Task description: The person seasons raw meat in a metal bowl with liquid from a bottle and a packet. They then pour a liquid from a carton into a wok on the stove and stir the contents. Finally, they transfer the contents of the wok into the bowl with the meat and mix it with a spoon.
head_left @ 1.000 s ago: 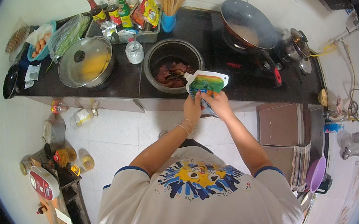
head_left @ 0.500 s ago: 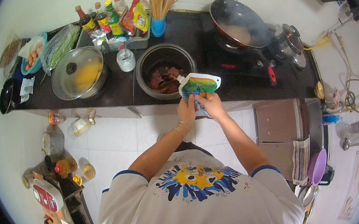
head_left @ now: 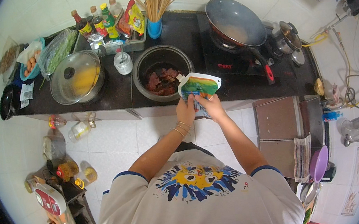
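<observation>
Both my hands grip a green, orange and white spouted pouch [head_left: 201, 84], with its spout tipped over the right rim of a dark round pot [head_left: 140, 83]. My left hand [head_left: 185, 110] closes on the pouch's left side, rubber bands or bracelets around that wrist. On the other side, my right hand [head_left: 211, 106] presses with its thumb on the front. Inside the pot lie reddish-brown pieces of meat [head_left: 162, 79] with dark liquid around them. Whether anything flows from the spout is too small to tell.
Left of the pot stand a white jar [head_left: 123, 64] and a lidded pan [head_left: 58, 89] with yellow contents. Behind are sauce bottles [head_left: 108, 21] and chopsticks [head_left: 153, 3] in a blue cup. To the right, a steaming wok [head_left: 240, 24] sits on the stove, its red-tipped handle [head_left: 269, 74] pointing toward me.
The view has shifted slightly, so the counter items sit a little further left. My hands keep their hold on the pouch, its spout still over the pot.
</observation>
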A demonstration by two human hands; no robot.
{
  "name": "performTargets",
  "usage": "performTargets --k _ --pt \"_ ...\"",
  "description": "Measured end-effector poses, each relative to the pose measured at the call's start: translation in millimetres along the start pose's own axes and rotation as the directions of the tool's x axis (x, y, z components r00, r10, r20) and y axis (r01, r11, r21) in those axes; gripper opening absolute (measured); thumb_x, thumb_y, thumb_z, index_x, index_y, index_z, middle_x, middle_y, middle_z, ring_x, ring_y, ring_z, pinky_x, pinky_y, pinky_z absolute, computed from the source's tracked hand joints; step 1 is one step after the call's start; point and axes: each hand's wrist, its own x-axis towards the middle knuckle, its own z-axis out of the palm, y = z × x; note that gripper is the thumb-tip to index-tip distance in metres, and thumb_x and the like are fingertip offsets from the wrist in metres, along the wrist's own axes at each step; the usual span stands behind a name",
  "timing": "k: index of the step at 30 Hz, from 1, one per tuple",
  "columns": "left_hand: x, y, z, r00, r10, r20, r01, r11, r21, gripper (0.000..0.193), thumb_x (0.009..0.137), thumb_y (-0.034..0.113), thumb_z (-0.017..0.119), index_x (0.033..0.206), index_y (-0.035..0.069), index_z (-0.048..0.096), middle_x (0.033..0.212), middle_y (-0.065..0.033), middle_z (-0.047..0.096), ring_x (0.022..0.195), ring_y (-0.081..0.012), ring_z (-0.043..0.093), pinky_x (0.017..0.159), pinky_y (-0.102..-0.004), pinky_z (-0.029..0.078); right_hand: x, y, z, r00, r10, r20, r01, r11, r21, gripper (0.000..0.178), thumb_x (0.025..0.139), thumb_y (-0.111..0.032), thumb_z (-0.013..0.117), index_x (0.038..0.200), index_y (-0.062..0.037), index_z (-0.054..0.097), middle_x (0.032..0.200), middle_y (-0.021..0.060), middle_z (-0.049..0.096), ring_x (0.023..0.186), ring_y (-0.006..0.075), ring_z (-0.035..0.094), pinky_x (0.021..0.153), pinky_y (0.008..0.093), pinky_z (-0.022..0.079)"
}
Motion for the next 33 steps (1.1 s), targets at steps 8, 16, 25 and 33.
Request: performTargets --k 8,16,25,33 --pt "5.5 11.0 0.5 0.963 0.262 0.064 -0.270 0.941 0.204 0.033 0.090 0.030 0.052 0.094 -0.003 0.055 0.073 -0.0146 0.062 0.058 -0.0226 0.062 0.050 -0.0310 0.049 -10.0 2.3 -5.9 0.996 -0.082 -0.046 0.090 0.970 0.224 0.028 0.084 -0.012 0.062 0.110 -0.0040 0.056 0.102 0.0015 0.061 0.089 0.0090 0.055 0.079 0.0256 0.044" --pt "13.1 17.9 7.1 0.914 0.380 0.146 -0.406 0.869 0.282 0.035 0.088 0.035 0.053 0.090 -0.001 0.054 0.076 -0.0199 0.059 0.070 -0.0358 0.058 0.061 -0.0407 0.045 -19.0 5.8 -14.4 0.987 -0.116 -0.109 0.148 0.918 0.367 0.027 0.084 -0.015 0.063 0.109 -0.0073 0.057 0.098 -0.0006 0.060 0.085 0.0079 0.055 0.076 0.0252 0.044" --pt "18.8 72.4 10.2 0.886 0.331 0.325 -0.331 0.942 -0.054 0.032 0.085 0.030 0.060 0.090 -0.001 0.058 0.074 -0.0083 0.060 0.062 -0.0143 0.056 0.057 -0.0290 0.045 -28.8 8.3 -25.0 0.971 -0.195 -0.142 0.239 0.848 0.473 0.033 0.085 -0.015 0.062 0.115 -0.0070 0.052 0.107 0.0016 0.058 0.095 0.0110 0.054 0.083 0.0273 0.044" --pt "24.3 76.4 -1.3 0.843 0.318 0.435 -0.337 0.941 -0.035 0.025 0.086 0.021 0.058 0.094 -0.003 0.060 0.078 -0.0105 0.061 0.069 -0.0143 0.055 0.061 -0.0299 0.044 -53.8 -27.5 -86.6 0.982 -0.190 0.010 0.191 0.981 -0.031 0.053 0.083 -0.045 0.059 0.117 -0.0047 0.052 0.108 0.0073 0.058 0.098 0.0161 0.054 0.083 0.0320 0.044"
